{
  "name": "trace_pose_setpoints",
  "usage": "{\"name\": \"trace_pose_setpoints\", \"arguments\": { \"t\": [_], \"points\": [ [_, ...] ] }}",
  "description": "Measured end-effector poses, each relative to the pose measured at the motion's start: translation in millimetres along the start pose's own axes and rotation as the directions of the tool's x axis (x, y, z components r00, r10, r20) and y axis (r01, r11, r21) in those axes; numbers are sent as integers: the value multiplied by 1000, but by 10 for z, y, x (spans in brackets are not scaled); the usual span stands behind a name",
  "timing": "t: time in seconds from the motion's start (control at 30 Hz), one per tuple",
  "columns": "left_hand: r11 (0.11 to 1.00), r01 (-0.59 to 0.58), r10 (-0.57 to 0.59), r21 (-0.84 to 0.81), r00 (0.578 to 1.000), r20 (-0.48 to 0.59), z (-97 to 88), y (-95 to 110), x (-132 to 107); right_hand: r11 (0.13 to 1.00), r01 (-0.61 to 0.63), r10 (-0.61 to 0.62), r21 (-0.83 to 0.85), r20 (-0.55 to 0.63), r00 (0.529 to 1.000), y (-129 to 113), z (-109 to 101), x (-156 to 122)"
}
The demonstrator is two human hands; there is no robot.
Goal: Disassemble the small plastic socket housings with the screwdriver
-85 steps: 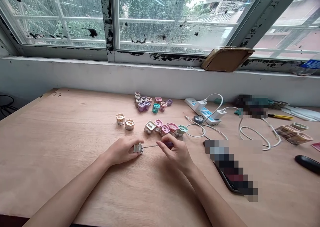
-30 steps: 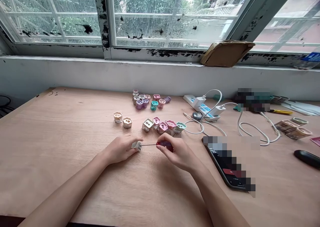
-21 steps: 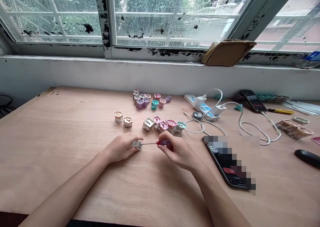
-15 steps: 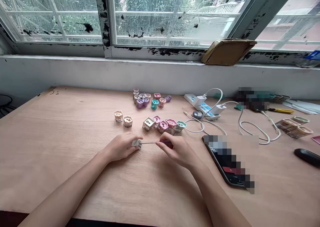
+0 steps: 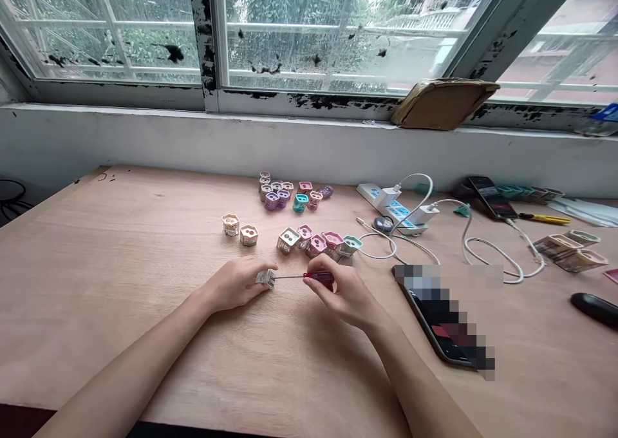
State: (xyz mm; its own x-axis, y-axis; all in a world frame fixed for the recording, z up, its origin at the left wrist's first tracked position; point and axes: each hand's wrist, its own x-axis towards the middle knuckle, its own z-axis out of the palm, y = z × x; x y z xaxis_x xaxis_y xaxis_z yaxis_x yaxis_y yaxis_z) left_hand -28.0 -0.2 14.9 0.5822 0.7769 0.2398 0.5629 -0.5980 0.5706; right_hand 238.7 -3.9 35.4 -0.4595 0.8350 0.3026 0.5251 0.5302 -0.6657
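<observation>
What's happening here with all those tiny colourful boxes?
A person at a wooden table pinches one small beige piece in the left hand. The right hand holds a red-handled screwdriver, its thin tip meeting that piece. More pieces, pink, purple, teal and beige, sit in groups just behind the hands, and a phone lies to the right.

Just beyond our fingers (image 5: 316,288) we find a row of small pastel pieces (image 5: 318,241). Two beige pieces (image 5: 240,230) stand to its left, and a bigger heap (image 5: 290,193) lies farther off toward the window sill (image 5: 145,119). Right of the fingers lies a dark phone (image 5: 434,309), its screen blurred. Farther right we see a white power strip (image 5: 386,207), looping white cables (image 5: 492,261), a second phone (image 5: 488,196) and a black object (image 5: 596,309), all on the wooden table (image 5: 120,264). A cardboard piece (image 5: 441,103) rests on the sill.
</observation>
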Motion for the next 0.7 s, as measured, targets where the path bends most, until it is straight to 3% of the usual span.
{"name": "trace_pose_setpoints", "arguments": {
  "t": [0.17,0.33,0.53,0.7],
  "points": [
    [1000,-1,1,-12,1000,-6,5,-14,-5,996,-3,-9,-92,-127,992,69,49,10],
    [1000,17,-17,-13,1000,-4,-14,3,0,998,-33,35,52,-35,999,64,49,21],
    [999,41,-41,-11,999,-14,-23,-13,-3,1000,-25,25,0,-142,990,133,111,28],
    [999,43,-43,-19,999,-14,-18,-21,-4,992,-55,64,114,-84,994,88,102,42]
  ]
}}
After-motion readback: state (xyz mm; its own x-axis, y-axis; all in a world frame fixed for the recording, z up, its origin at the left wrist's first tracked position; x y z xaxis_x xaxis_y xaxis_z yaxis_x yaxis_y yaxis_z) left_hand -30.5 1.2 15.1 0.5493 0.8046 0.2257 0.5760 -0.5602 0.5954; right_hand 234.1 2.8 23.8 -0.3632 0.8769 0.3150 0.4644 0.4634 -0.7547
